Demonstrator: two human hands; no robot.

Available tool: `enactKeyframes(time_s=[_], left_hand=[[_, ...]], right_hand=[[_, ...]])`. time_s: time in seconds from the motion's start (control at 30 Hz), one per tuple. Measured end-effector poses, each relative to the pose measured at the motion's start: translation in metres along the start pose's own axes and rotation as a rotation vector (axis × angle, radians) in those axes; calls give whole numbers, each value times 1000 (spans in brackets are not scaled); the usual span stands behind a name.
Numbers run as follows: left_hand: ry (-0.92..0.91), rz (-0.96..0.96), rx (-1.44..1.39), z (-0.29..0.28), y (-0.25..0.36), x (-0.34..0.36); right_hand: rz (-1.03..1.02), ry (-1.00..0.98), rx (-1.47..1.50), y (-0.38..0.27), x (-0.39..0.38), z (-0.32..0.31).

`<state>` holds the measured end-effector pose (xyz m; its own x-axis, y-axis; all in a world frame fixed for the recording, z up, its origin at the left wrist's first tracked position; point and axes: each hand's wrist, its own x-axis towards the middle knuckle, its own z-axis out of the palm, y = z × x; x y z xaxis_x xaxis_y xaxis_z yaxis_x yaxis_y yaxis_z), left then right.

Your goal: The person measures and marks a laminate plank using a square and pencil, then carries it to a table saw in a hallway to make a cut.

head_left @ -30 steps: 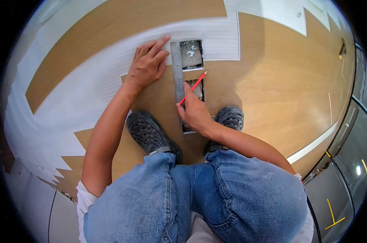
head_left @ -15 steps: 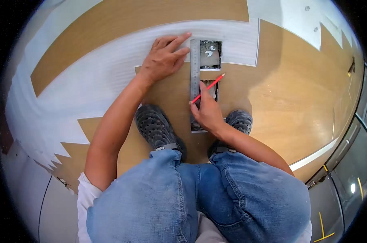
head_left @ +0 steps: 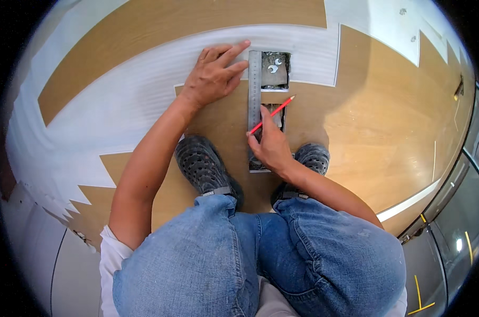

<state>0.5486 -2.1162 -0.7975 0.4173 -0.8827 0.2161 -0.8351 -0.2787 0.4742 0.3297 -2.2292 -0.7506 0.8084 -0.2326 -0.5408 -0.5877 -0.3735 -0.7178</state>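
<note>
Basically, left to right: white streaked strip (head_left: 139, 95) sits left of and beneath the left hand (head_left: 214, 78). If it's loose or slick (can't tell), that hand could skid. Left hand is open, index stretched forward, nothing held. Black perforated clog (head_left: 197, 158) stands below it, low risk unless the foot shifts.

Thin grey steel ruler (head_left: 254, 74) lies between the hands, far end just beside the left index and thumb tips; contact not confirmed. If they aren't bracing it, a push at the near end could swing it. Its right edge runs along the openings, so pressure there could tip it in.

Right hand (head_left: 273, 145) is closed on a slim red pencil (head_left: 279, 110), held across the ruler, point up-right, clear of the ruler's edge. Thumb looks to be over the ruler too, so a regrip could drag it.

Beyond the right hand: rough-edged rectangular cutout (head_left: 275, 80) with pale crescent-ended pieces (head_left: 272, 69) inside. Second rectangular cutout (head_left: 279, 120) is partly under that hand. Fumbled pencil could drop in, or chip its lead on the rim. Matching black clog (head_left: 313, 157) sits right of the right wrist; a foot shift might bump it.
</note>
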Motion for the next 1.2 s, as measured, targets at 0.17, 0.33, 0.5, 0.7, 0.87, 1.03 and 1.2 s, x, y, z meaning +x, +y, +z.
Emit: enactKeyframes(time_s=[0.17,0.33,0.5,0.7,0.87,1.03,1.2], left_hand=[[-15,-4,14,0,0,0],[-18,-3,18,1,0,0],[-6,-8,10,3,0,0],[-42,-11,47,0,3,0],[-72,-22,89,0,8,2],[-115,-24,190,13,24,21],[-19,48,228,28,20,36]], right_hand=[[-121,94,-40,6,-1,4],[-148,111,-51,14,0,9],[-72,84,-69,6,-3,0],[40,30,-96,9,-18,-34],[-23,83,-294,25,-28,-65],[-20,72,-388,33,-29,-69],[24,34,-386,24,-19,-70]])
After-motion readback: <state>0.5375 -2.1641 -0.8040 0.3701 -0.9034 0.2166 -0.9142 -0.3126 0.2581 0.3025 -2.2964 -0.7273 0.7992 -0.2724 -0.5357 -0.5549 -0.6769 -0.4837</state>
